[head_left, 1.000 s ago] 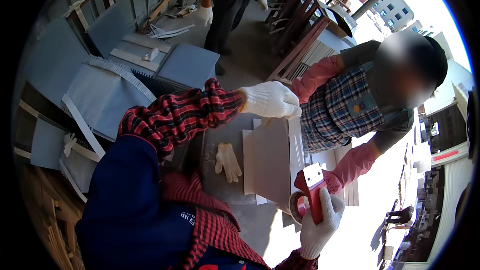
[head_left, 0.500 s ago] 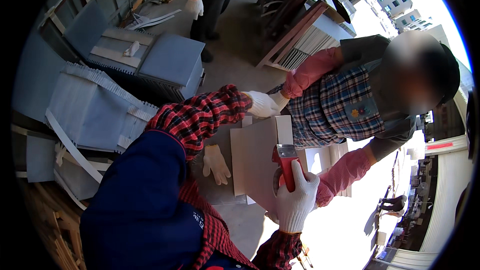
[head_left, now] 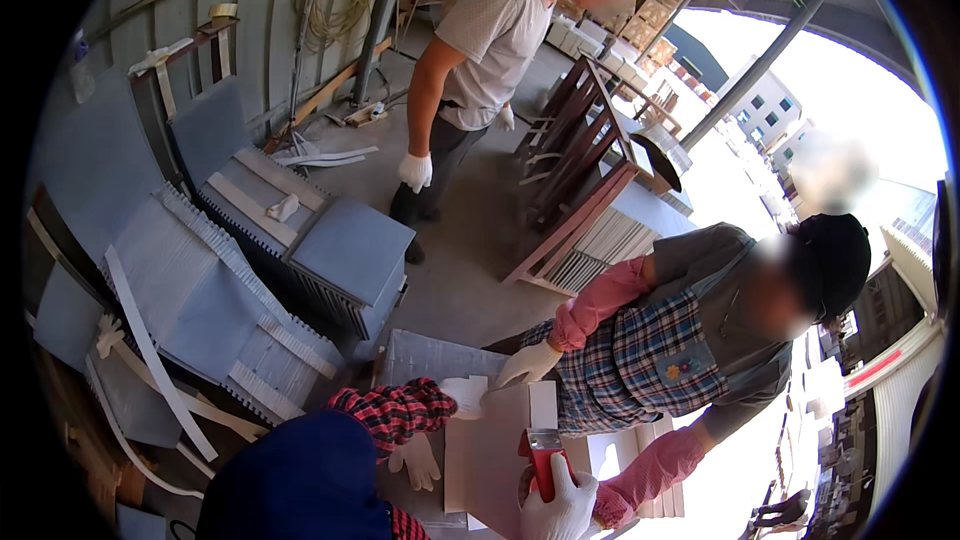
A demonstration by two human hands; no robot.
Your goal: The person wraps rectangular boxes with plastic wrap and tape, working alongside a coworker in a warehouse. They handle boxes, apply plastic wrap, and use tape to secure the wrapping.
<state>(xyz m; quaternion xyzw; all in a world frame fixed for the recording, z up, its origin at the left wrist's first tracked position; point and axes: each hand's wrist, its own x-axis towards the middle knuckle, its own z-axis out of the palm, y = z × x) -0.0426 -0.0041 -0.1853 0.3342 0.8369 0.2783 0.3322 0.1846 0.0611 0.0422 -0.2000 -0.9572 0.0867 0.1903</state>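
Observation:
My left hand (head_left: 464, 397), in a white knit glove, lies at the far left corner of a cardboard box (head_left: 492, 445), its fingers stretched toward the edge. My right hand (head_left: 560, 512), also gloved, is closed around a red tape dispenser (head_left: 543, 460) with a metal head, held over the box's right side. A co-worker's gloved hand (head_left: 530, 364) touches the far edge of the box near my left hand. The co-worker's other arm (head_left: 655, 475), in a pink sleeve, reaches in beside my right hand, its fingers hidden. An off-white loose glove (head_left: 417, 460) lies left of the box.
Stacked grey panels (head_left: 350, 245) and ribbed sheets (head_left: 215, 285) stand at the left. A second person (head_left: 480, 60) stands beyond them. A brown rack (head_left: 580, 180) holds pale panels behind the co-worker (head_left: 690, 340). A grey work surface (head_left: 435, 352) lies under the box.
The view has tilted up, so the box and hands sit lower in it. My left hand has drawn apart from the co-worker's hand. My right hand still holds the tape dispenser.

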